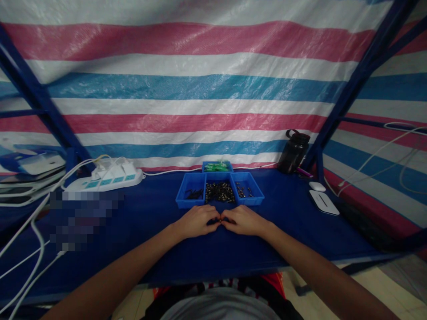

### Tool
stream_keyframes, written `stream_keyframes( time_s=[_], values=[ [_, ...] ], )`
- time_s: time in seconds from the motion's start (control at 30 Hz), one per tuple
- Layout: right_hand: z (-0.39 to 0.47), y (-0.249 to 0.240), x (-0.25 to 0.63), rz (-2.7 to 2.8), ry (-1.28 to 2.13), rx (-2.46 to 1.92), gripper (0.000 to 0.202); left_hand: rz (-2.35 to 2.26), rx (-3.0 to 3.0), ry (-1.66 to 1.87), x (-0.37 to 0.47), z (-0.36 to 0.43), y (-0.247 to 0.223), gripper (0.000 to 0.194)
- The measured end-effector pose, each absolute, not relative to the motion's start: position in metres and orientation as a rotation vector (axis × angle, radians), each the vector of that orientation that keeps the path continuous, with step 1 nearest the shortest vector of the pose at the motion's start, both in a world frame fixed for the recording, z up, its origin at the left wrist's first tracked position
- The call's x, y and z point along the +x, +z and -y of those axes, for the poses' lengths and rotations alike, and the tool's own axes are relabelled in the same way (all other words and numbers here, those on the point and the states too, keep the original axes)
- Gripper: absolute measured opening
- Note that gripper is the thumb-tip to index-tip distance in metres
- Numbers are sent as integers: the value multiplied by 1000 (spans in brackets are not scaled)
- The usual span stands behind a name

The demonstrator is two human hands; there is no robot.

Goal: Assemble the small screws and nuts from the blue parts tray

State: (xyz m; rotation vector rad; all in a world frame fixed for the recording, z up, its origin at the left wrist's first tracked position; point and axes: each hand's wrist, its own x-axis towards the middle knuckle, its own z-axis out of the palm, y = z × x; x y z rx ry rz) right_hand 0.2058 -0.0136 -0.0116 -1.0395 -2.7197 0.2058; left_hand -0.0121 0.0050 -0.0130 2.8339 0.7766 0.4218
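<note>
My left hand (pixel 199 221) and my right hand (pixel 244 220) meet fingertip to fingertip over the blue table, just in front of the blue bins. Both are closed in a pinch around a tiny metallic part (pixel 220 220), mostly hidden by the fingers. Behind them, the left bin (pixel 180 195) holds dark thin pieces (pixel 195 194). Many small dark and brassy parts (pixel 220 192) fill the middle bin. A few similar metal pieces (pixel 249 192) lie in the right bin (pixel 259 199). Green pieces (pixel 217 166) sit in a smaller bin at the back.
A white power strip (pixel 113 178) with plugs and cables stands at the left, beside stacked devices (pixel 30 184). At the right are a black bottle (pixel 293 152), a white case (pixel 316 186) and a flat white device (pixel 324 202). Blue frame posts flank the striped sheet (pixel 200 106).
</note>
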Motion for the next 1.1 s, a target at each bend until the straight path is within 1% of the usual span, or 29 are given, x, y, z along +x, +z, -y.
stream_keyframes(
  time_s=[0.3, 0.73, 1.0, 1.1],
  values=[
    [14, -11, 206, 2689, 179, -1018, 14, -770, 2819, 481, -13, -5, -13, 7],
    [14, -11, 205, 2716, 200, -1073, 13, -774, 2778, 504, -12, -4, -13, 6],
    [15, -11, 205, 2633, 325, -1015, 21, -775, 2731, 577, -13, -4, -11, 9],
    [15, -10, 203, 2595, 394, -1000, 21, -790, 2705, 607, -13, -4, -10, 9]
  ],
)
